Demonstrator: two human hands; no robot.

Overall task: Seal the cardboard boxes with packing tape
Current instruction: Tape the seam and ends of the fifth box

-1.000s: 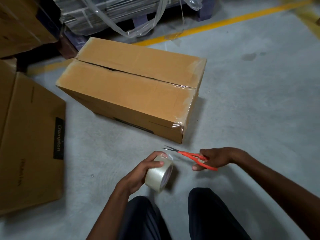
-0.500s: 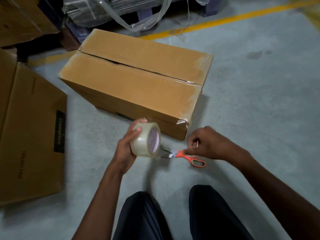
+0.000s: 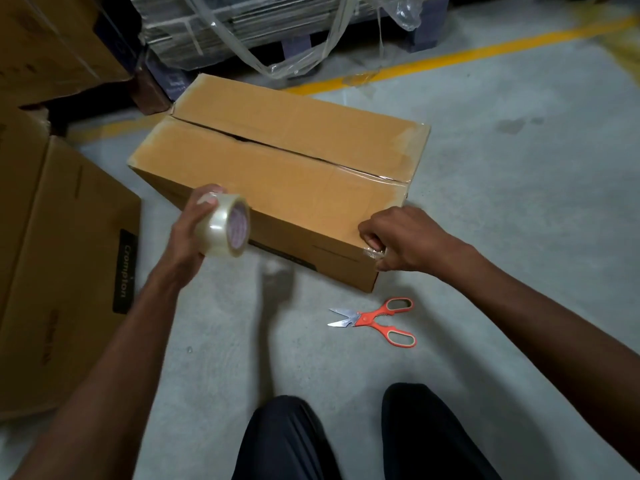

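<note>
A brown cardboard box (image 3: 294, 168) lies on the grey floor, its top seam gaping at the left and taped near the right end. My left hand (image 3: 194, 230) grips a roll of clear packing tape (image 3: 227, 230), held up in front of the box's near left side. My right hand (image 3: 398, 239) is at the box's near right corner, its fingers curled and pinching crumpled clear tape (image 3: 374, 252) stuck there. Orange-handled scissors (image 3: 375, 320) lie with blades apart on the floor just below that corner.
A larger box with a black label (image 3: 69, 271) lies at the left. More cartons (image 3: 52, 39) and a plastic-wrapped pallet (image 3: 259, 29) stand behind. A yellow floor line (image 3: 450, 60) runs at the back right. My knees (image 3: 346, 438) are at the bottom.
My right hand let go of the scissors, which now lie on the floor, and moved up to the box's corner tape. My left hand raised the tape roll up and leftward.
</note>
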